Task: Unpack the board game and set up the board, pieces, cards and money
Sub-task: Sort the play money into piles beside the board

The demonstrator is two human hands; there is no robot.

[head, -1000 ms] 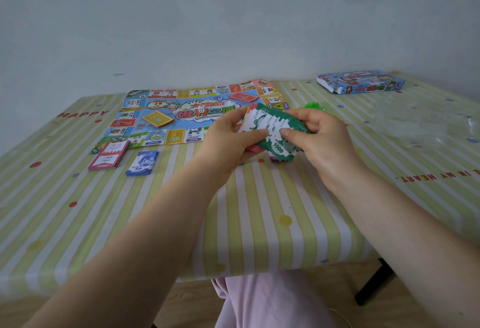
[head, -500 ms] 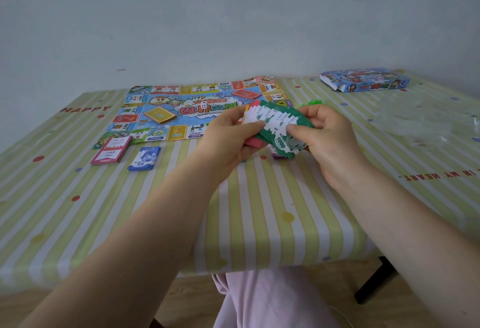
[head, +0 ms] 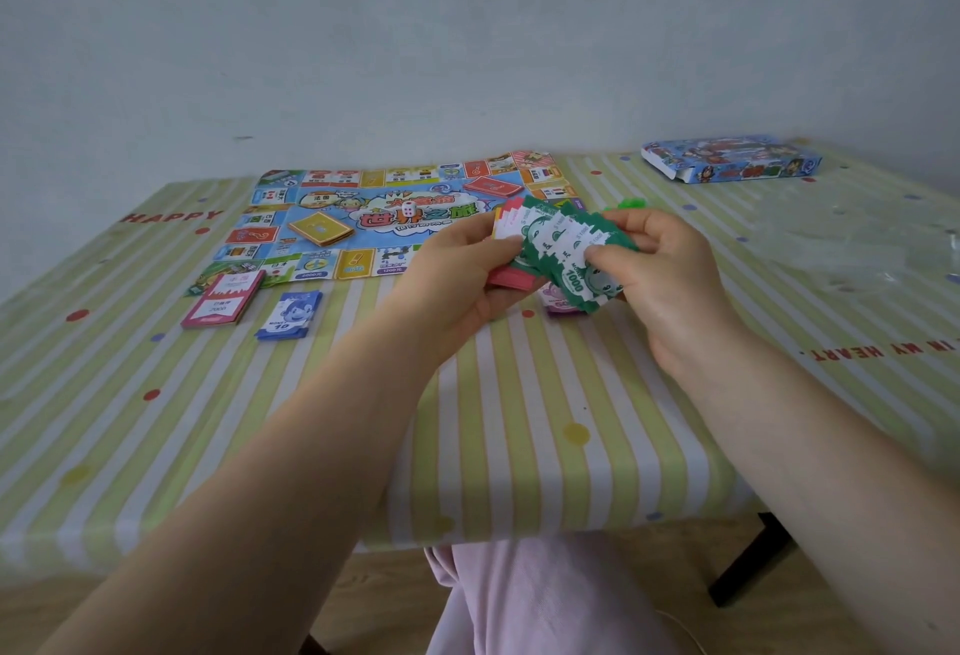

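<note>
Above the worktop's [head: 519, 394] near edge, both the left hand [head: 457, 285] and right hand [head: 660, 280] pinch a fanned stack of notes [head: 561, 254]; a loosened thumb could spill them off the edge.

Surface [head: 519, 420]: cloth with green and white stripes, coloured dots, red lettering "HAPPY" [head: 174, 216] far left. Plain grey wall [head: 467, 41] behind. Wood floor [head: 389, 597] below; black leg [head: 748, 561] at right. Pink trousers [head: 545, 602] under near edge.
</note>
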